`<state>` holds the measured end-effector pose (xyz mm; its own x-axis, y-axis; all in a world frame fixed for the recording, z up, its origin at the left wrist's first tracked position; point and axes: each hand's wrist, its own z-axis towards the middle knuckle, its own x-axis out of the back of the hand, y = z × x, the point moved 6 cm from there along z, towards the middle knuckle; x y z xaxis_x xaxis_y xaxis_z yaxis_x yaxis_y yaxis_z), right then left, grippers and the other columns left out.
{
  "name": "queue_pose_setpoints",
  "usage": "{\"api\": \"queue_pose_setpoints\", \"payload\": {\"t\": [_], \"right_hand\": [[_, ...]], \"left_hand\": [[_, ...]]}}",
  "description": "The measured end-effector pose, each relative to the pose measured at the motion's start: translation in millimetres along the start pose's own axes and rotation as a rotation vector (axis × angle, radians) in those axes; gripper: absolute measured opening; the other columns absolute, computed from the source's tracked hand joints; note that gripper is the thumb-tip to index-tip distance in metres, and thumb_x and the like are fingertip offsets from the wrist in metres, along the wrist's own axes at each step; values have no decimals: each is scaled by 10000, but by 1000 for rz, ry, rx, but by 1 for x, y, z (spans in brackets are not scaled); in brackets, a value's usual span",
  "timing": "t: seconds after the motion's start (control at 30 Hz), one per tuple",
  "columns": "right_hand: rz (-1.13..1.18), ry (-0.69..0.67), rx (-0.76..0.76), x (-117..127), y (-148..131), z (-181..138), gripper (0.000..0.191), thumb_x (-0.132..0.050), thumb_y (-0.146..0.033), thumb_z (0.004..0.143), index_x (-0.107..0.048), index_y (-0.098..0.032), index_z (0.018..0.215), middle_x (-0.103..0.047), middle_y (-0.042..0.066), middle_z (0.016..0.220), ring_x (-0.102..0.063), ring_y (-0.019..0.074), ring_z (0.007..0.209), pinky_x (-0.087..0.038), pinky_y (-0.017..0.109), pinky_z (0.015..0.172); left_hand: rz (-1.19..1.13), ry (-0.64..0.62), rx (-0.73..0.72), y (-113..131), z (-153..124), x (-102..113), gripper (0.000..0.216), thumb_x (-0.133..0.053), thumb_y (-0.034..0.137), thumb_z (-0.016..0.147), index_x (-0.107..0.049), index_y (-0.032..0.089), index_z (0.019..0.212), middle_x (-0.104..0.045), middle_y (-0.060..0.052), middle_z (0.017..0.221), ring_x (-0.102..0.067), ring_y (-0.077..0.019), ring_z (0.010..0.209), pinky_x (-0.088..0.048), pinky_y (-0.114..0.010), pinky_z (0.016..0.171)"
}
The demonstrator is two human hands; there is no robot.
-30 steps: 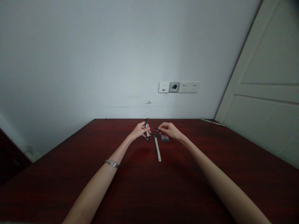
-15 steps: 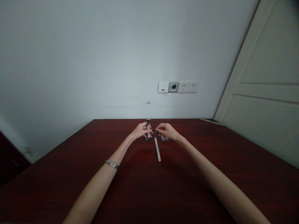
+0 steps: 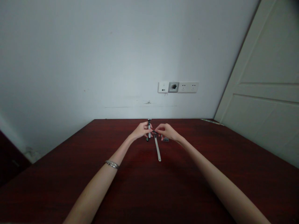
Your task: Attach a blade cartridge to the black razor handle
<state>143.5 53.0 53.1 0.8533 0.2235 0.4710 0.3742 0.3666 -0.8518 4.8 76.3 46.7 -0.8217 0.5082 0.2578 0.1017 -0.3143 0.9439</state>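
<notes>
A slim white-and-black strap piece stands upright above the table.

Both bare forearms stretch forward and converge, the hands meeting close together just short of the wall sockets, well below them. The left hand has its fingers curled shut in a pinch, thumb toward the right hand. The right hand is likewise curled, fingertips pinched and nearly touching the left hand's. A metal bracelet circles the left wrist
</notes>
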Motion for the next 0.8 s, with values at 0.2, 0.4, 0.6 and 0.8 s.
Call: {"api": "queue_pose_setpoints", "payload": {"t": [0.2, 0.4, 0.6, 0.8], "right_hand": [[117, 0, 12, 2, 4, 3, 307, -651, -264, 713, -652, -89, 965, -679, 64, 742, -631, 128, 575, -558, 236, 478], [122, -23, 33, 4, 6, 3, 308, -648, -236, 713, -655, -89, 984, -682, 67, 748, -638, 133, 621, -566, 241, 507], [139, 11, 39, 6, 7, 2, 329, -654, -278, 716, -663, -84, 981, -685, 72, 729, -643, 138, 632, -556, 238, 509], [76, 55, 90, 8, 6, 3, 348, -642, -321, 722, -682, -95, 982, -685, 65, 712, -640, 138, 628, -531, 219, 488]], "left_hand": [[5, 56, -11, -1, 1, 5, 254, -634, 243, 733, -461, 150, 894, -629, -29, 709, -674, -184, 609, -503, -207, 443], [-6, 100, -23, -1, 0, 11, 257, -628, 253, 744, -453, 149, 902, -645, -42, 723, -675, -181, 611, -504, -202, 440], [-5, 114, -29, 1, -1, 12, 249, -630, 245, 754, -457, 140, 899, -645, -46, 726, -675, -173, 618, -504, -189, 453], [6, 114, -31, -1, 1, 12, 234, -617, 245, 761, -456, 144, 898, -646, -49, 727, -675, -185, 616, -508, -209, 441]]}}
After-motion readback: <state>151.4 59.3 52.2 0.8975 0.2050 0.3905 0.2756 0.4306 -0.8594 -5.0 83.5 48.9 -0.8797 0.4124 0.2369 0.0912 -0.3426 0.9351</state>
